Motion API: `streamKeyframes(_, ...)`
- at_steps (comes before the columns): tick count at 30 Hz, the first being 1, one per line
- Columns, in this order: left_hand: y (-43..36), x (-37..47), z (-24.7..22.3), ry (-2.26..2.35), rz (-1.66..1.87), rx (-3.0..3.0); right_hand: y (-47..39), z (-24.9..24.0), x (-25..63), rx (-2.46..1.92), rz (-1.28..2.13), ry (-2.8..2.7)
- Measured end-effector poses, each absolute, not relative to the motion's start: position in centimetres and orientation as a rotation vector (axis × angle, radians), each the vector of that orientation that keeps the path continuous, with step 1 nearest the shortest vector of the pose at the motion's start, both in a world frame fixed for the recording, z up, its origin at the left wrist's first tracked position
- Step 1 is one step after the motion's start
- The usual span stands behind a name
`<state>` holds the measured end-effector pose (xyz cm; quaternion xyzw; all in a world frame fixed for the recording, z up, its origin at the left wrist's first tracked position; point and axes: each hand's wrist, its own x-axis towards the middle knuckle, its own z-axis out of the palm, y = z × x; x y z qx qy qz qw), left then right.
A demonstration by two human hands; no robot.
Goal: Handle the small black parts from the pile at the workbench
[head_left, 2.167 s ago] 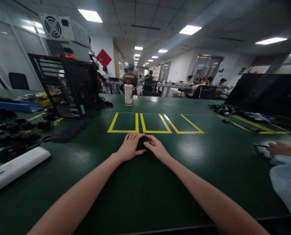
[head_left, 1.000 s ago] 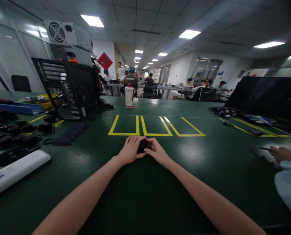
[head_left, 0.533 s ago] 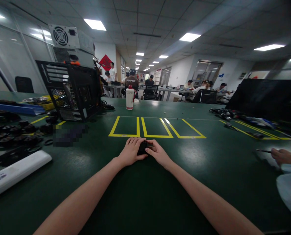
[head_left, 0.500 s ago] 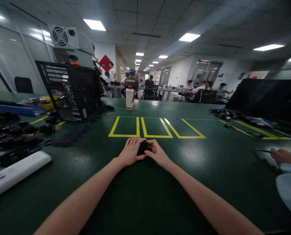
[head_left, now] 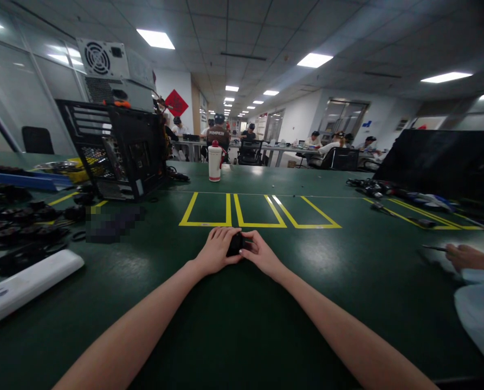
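A small, dark, rounded black object (head_left: 234,245) sits between my two hands, close to the table surface; its kind is hard to make out. My left hand (head_left: 217,250) is wrapped over its left side and top, fingers curved across it and thumb along the near edge. From the other side my right hand (head_left: 260,253) grips the object's right end with bent fingers and thumb. Much of the object is hidden under the fingers. Both hands are just in front of the yellow taped outlines (head_left: 262,225) on the green table (head_left: 242,325).
On the left stand a black computer case (head_left: 131,151) with power supplies (head_left: 107,59) on top, many black parts (head_left: 26,225) and a long white bar (head_left: 30,287). A white bottle (head_left: 214,162) is ahead. At right, a co-worker's hand (head_left: 467,256) holds a thin tool, near cables and a dark monitor (head_left: 440,162).
The whole view has shifted slightly. My hands keep their hold on the black object, with a little more of it showing between them.
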<state>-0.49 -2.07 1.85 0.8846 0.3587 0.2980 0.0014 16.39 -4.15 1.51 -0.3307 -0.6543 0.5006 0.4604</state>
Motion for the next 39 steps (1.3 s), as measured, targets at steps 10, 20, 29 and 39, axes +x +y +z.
streamKeyframes(10, -2.32, -0.48, 2.16, 1.112, 0.91, 2.768, -3.5, 1.39, 16.43, -0.991, 1.1, -1.606)
streamKeyframes(20, -2.29, -0.5, 2.14, 1.11, 0.913, 2.768, -3.95, 1.48, 16.16, -0.888, 1.11, -1.581)
streamKeyframes(29, -2.21, -0.4, 2.08, 1.116, 0.927, 2.759, -3.87, 1.53, 16.53, -0.88, 1.214, -1.606)
streamKeyframes(39, -2.3, -0.53, 2.07, 1.113, 0.933, 2.745, -3.39, 1.31, 16.26, -0.968, 1.07, -1.579)
